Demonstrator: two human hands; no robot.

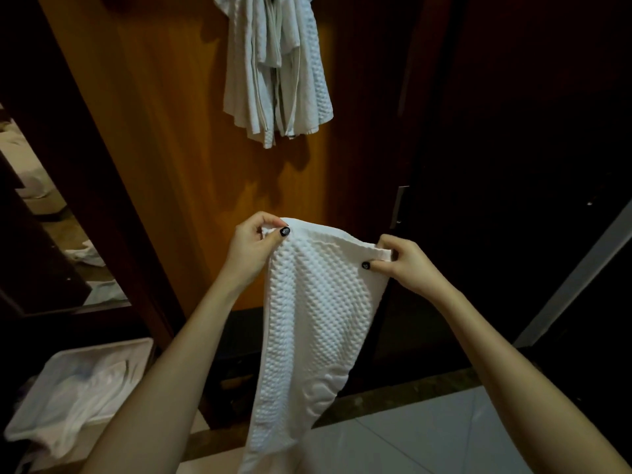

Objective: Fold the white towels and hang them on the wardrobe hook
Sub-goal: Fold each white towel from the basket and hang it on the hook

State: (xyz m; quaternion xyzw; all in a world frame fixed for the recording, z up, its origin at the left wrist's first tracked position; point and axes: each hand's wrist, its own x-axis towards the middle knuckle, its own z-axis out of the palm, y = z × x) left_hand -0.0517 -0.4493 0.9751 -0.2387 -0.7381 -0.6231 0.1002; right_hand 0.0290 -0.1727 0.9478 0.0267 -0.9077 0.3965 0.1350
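Left hand (251,249) and right hand (407,261) each pinch a top corner of our white towel (314,323). Soft and light, it hangs limp; we judge the corners the best hold.

hung towels (277,66) crowd door (164,131) above

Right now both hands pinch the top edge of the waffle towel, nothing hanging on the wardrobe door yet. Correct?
No. The left hand and right hand do pinch the top edge of the waffle towel, but white towels already hang on the wardrobe door above it, as the head view shows.
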